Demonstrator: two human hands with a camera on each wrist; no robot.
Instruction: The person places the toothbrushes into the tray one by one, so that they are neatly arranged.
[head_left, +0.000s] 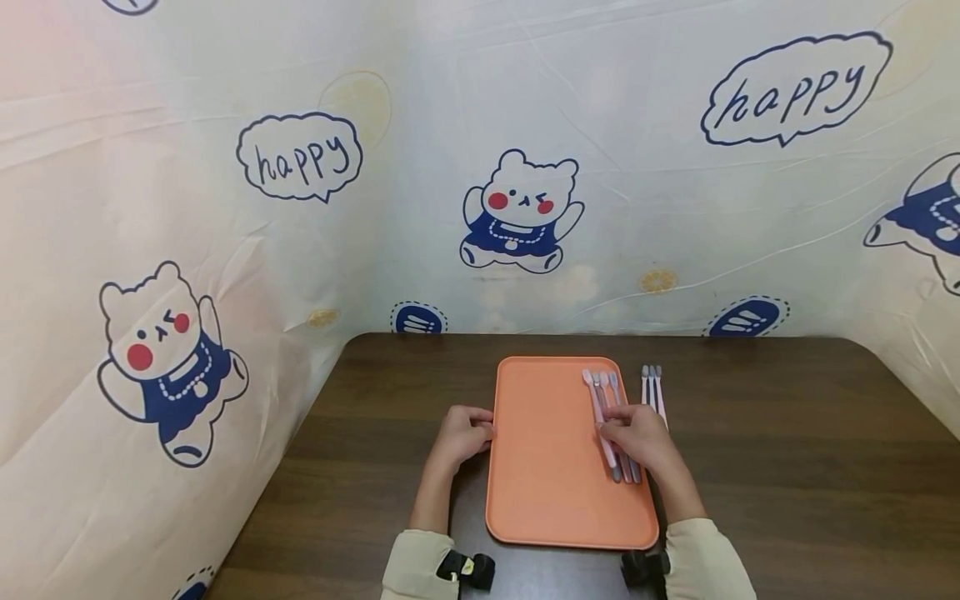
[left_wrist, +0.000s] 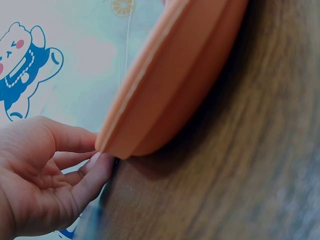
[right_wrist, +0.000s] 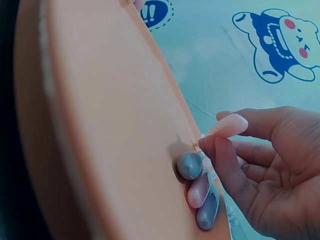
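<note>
An orange tray (head_left: pixel 555 450) lies on the table, its long sides running away from me. My left hand (head_left: pixel 467 435) pinches the tray's left rim between thumb and fingers, seen closely in the left wrist view (left_wrist: pixel 55 175). On the tray's right side, my right hand (head_left: pixel 643 435) holds a pink toothbrush (right_wrist: pixel 231 125) between thumb and index finger. Beside it, a grey toothbrush (right_wrist: pixel 190 166), another pink toothbrush (right_wrist: pixel 199 194) and a bluish-grey toothbrush (right_wrist: pixel 206 215) lie side by side on the tray, partly hidden by the right hand in the head view.
Several more toothbrushes (head_left: pixel 652 387) lie on the dark wooden table (head_left: pixel 795 467) just past the tray's right edge, partly behind my right hand. A pale curtain (head_left: pixel 420 192) printed with bears hangs along the table's back and sides.
</note>
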